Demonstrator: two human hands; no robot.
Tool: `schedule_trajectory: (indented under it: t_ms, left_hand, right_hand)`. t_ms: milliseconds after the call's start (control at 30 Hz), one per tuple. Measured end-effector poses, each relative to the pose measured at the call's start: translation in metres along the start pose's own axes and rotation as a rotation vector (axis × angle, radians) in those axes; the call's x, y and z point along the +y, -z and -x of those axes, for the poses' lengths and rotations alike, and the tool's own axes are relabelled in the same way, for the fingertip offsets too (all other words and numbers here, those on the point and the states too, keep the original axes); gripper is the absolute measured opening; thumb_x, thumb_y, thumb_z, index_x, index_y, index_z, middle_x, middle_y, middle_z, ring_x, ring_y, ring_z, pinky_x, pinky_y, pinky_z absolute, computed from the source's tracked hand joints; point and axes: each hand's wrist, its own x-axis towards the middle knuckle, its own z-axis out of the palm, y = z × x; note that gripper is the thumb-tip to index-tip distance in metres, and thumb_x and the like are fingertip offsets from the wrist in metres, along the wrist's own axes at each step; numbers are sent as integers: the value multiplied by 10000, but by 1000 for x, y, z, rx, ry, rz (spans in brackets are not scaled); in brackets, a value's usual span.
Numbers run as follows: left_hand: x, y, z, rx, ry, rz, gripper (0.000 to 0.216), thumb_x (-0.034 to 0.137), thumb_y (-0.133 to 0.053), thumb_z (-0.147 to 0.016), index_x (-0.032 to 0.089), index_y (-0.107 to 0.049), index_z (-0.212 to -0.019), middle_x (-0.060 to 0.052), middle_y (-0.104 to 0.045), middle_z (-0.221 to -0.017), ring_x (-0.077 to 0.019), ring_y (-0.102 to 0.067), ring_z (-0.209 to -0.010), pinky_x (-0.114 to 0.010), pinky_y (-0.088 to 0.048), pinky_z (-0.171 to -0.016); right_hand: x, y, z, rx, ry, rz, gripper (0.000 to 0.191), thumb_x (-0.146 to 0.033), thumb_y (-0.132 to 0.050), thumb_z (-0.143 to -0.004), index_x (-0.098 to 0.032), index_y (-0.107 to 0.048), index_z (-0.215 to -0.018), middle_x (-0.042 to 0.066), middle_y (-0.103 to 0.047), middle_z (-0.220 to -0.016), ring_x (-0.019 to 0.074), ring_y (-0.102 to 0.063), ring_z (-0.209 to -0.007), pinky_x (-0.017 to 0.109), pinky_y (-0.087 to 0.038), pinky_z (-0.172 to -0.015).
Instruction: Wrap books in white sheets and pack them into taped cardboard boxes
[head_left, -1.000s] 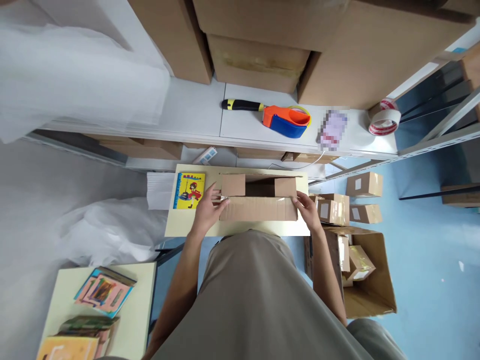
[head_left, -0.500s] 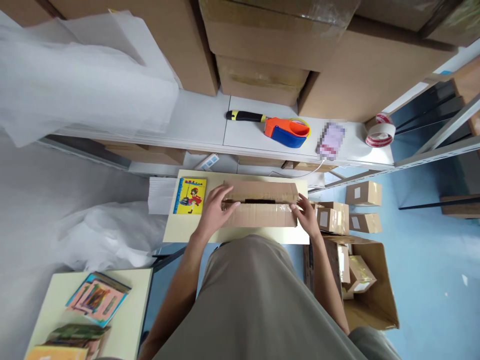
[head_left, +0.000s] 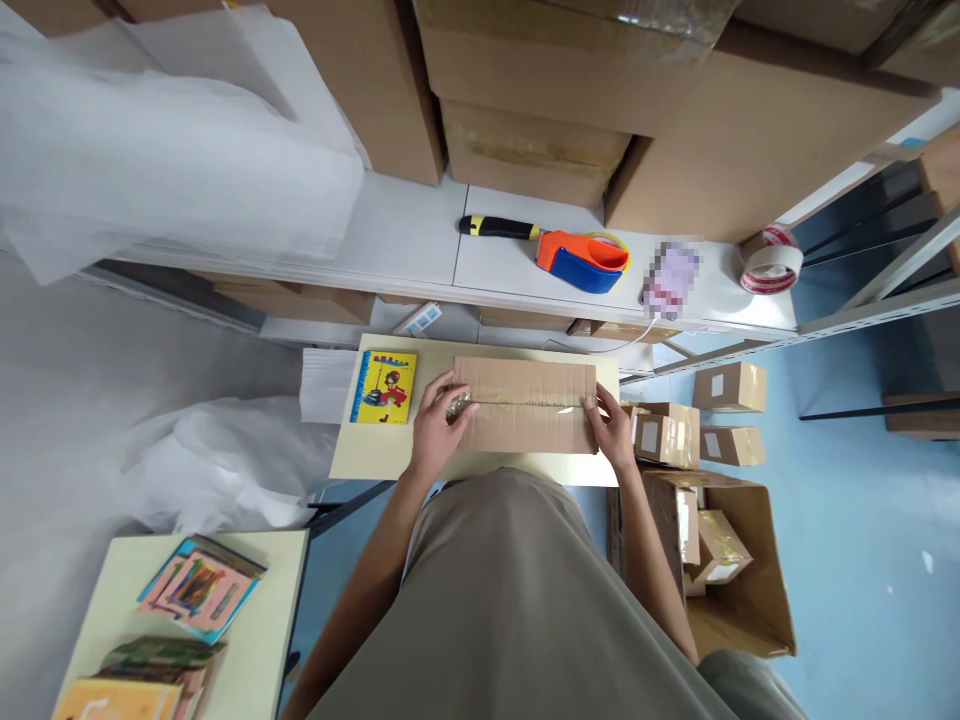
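Note:
A flat cardboard box (head_left: 529,432) lies on the small cream table (head_left: 375,462) in front of me, its two top flaps meeting along a middle seam. My left hand (head_left: 439,428) grips its left end, thumb on the top near a crumpled shiny strip of tape. At the right end my right hand (head_left: 613,430) holds the edge, fingers bent over the corner by the seam. A yellow picture book (head_left: 384,388) with a blue edge lies on the table to the left of my left hand.
On the shelf ahead are an orange and blue tape dispenser (head_left: 581,262), a blurred-out phone (head_left: 671,280) and tape rolls (head_left: 771,268). An open carton (head_left: 757,590) with small boxes stands at right. Books (head_left: 202,590) lie on another table at lower left.
The box's top flaps have come down flat and the dark gap between them has closed to a thin seam. Both hands stay at the box's ends.

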Motion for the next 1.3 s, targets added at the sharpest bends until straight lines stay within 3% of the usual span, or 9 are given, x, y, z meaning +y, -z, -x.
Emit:
schedule_trajectory:
  t_ms: [267, 533, 700, 900, 1033, 1167, 1300]
  left_hand:
    - [4, -12, -3, 80, 67, -34, 167, 348, -719, -1039, 237, -774, -1151, -133, -647, -1484, -292, -725, -1261, -463, -592, -1142]
    - [-2, 0, -8, 31, 28, -33, 219, 423, -735, -1031, 245, -785, -1149, -118, -661, -1474, -293, -727, -1276, -475, -579, -1172]
    - [-6, -5, -8, 49, 44, -47, 210, 420, -707, -1038, 240, -781, -1115, -122, -660, -1446, -287, -732, -1247, -485, -590, -1160]
    - [-5, -2, -16, 71, -3, -81, 263, 479, -676, -1044, 251, -782, -1119, -121, -698, -1387, -308, -705, -1296, -508, -579, -1167]
    - [17, 3, -43, 129, -65, -56, 255, 473, -631, -1076, 273, -785, -1114, -108, -758, -1312, -315, -699, -1292, -535, -565, -1168]
    - [64, 6, -84, 153, -174, 20, 220, 406, -616, -1096, 275, -787, -1140, -92, -768, -1316, -292, -713, -1267, -527, -546, -1187]
    - [109, 4, -119, 160, -263, 83, 209, 359, -609, -1103, 266, -787, -1161, -86, -760, -1344, -276, -692, -1304, -506, -530, -1210]
  right_hand:
    - [4, -11, 3, 72, -2, 40, 858, -772, -692, -950, -157, -688, -1547, 196, -734, -1498, 410, -728, -1349, 577, -661, -1070]
    - [0, -9, 7, 71, 12, -6, 773, -728, -679, -981, -175, -707, -1519, 202, -745, -1476, 392, -722, -1337, 572, -640, -1081]
    - [6, -16, 9, 93, 50, 3, 747, -712, -657, -994, -173, -697, -1509, 219, -715, -1511, 377, -704, -1348, 550, -640, -1061]
    - [8, -15, 3, 119, 80, 30, 741, -732, -664, -977, -155, -717, -1439, 234, -759, -1409, 367, -748, -1237, 565, -629, -1061]
    - [-29, 0, -19, 190, 283, 139, 660, -668, -635, -1033, -179, -679, -1473, 222, -729, -1446, 365, -703, -1321, 592, -562, -1157]
    - [-91, 11, -64, 209, 522, 289, 636, -592, -591, -1084, -214, -581, -1594, 210, -643, -1568, 380, -578, -1489, 620, -441, -1275]
    - [-140, 6, -121, 176, 670, 506, 611, -518, -548, -1106, -193, -531, -1623, 215, -596, -1614, 395, -531, -1511, 620, -405, -1277]
